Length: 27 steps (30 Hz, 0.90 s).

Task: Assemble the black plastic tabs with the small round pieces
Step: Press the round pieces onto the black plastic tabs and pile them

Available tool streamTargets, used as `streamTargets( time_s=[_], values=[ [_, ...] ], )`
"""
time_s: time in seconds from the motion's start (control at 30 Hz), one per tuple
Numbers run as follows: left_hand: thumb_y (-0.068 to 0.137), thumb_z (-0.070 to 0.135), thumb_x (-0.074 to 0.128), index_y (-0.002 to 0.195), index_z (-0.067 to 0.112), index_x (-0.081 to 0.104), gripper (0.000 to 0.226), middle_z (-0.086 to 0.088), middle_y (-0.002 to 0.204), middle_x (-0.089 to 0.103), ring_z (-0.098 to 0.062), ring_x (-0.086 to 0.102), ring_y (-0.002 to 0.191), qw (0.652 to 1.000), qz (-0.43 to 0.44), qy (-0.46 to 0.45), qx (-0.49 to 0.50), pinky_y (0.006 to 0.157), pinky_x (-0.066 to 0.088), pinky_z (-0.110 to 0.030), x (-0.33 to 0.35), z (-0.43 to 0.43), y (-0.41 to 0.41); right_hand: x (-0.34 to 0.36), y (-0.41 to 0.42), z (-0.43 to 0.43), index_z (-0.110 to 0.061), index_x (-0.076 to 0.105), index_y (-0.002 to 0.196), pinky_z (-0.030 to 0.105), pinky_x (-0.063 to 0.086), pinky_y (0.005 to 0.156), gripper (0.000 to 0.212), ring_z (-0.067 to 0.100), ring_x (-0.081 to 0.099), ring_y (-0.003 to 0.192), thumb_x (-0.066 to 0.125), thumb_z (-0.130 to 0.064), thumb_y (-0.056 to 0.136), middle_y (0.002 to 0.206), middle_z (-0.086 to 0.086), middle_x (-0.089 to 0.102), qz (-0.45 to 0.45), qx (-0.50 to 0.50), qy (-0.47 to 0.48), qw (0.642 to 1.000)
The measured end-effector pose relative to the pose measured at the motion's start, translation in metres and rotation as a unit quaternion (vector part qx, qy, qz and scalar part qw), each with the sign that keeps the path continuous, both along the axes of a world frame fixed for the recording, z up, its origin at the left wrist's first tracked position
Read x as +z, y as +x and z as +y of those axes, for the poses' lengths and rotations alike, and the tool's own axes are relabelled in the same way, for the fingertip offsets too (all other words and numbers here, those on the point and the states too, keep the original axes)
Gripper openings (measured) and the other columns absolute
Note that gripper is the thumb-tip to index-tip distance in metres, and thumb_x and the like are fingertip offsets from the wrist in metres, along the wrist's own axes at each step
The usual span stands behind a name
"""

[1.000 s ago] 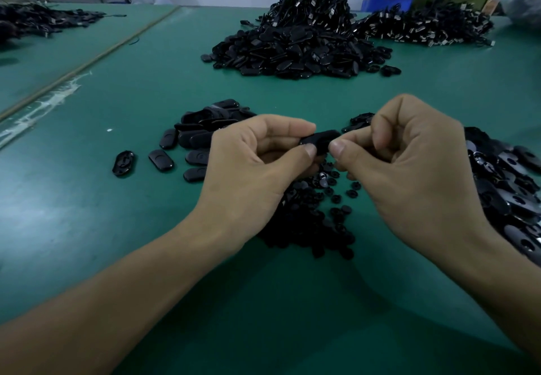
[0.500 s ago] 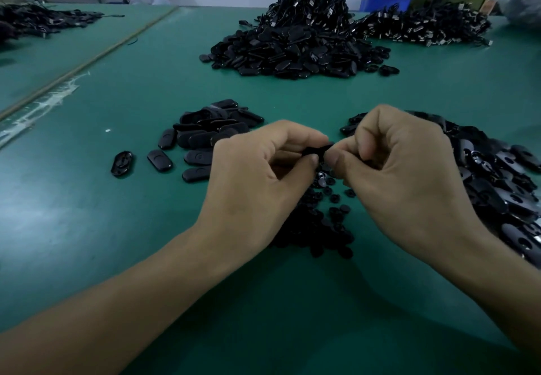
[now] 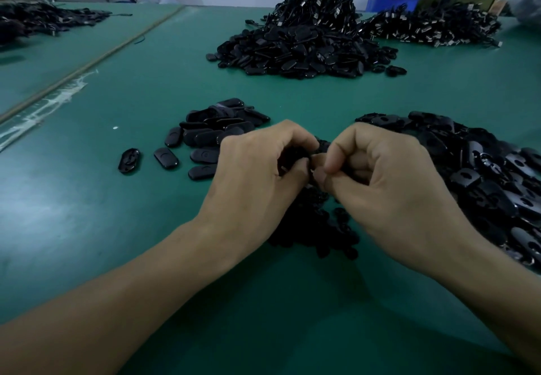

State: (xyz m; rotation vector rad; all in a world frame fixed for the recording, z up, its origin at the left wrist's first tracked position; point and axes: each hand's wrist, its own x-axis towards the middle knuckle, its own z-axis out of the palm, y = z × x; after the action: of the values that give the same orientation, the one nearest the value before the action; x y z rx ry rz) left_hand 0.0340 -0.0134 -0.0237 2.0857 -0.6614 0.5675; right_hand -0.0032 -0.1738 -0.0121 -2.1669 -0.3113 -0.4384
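Green table with a far heap of black parts beyond the hands and loose black plastic tabs right of the right hand. It meets the left hand, and both pinch one tab. Off-centre pressure could likely pop the piece loose into the small round pieces beneath. Laid-out tabs lie beyond the left hand. The fingers hide the joint.

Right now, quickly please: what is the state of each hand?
Left hand: closed, gripping a black tab.
Right hand: closed, pinching the same tab at its other end.
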Motion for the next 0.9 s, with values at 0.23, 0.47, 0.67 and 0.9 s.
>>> streamTargets(
  time_s=[0.23,0.47,0.67,0.9],
  values=[
    [0.078,0.01,0.074,0.091,0.027,0.069,0.022,0.01,0.082,0.076,-0.009,0.072,0.071,0.982,0.138,-0.106,-0.076,0.067,0.059,-0.03,0.0,-0.002,-0.001,0.0,0.009,-0.013,-0.038,0.065,0.092,0.012,0.048,0.071,0.021,-0.004,0.065,0.089,0.075,-0.021,0.086,0.088,-0.021,0.07,-0.021,-0.043,-0.025,0.999],
    [0.081,-0.006,0.076,0.091,0.017,0.069,0.026,-0.001,0.076,0.076,-0.01,0.068,0.063,0.939,0.239,-0.211,-0.128,0.063,0.059,-0.024,0.002,0.0,0.003,0.001,0.013,-0.02,-0.025,0.074,0.09,0.014,0.052,0.066,0.016,0.007,0.072,0.073,0.076,-0.01,0.085,0.079,-0.006,0.076,0.048,0.05,0.093,0.993],
    [0.079,-0.005,0.078,0.09,0.013,0.07,0.022,-0.005,0.074,0.076,-0.014,0.069,0.058,0.93,0.269,-0.215,-0.131,0.061,0.057,-0.021,0.005,0.002,0.003,0.001,0.013,-0.022,-0.023,0.074,0.087,0.018,0.056,0.065,0.012,0.015,0.072,0.072,0.078,-0.013,0.081,0.079,0.0,0.076,0.067,0.055,0.111,0.99],
    [0.08,-0.007,0.077,0.089,0.014,0.071,0.023,-0.008,0.076,0.076,-0.016,0.07,0.059,0.929,0.286,-0.188,-0.14,0.063,0.06,-0.023,0.007,0.002,0.002,0.001,0.013,-0.028,-0.023,0.075,0.086,0.018,0.057,0.066,0.01,0.009,0.071,0.07,0.079,-0.021,0.078,0.078,-0.005,0.076,0.08,0.065,0.081,0.991]
  ],
)
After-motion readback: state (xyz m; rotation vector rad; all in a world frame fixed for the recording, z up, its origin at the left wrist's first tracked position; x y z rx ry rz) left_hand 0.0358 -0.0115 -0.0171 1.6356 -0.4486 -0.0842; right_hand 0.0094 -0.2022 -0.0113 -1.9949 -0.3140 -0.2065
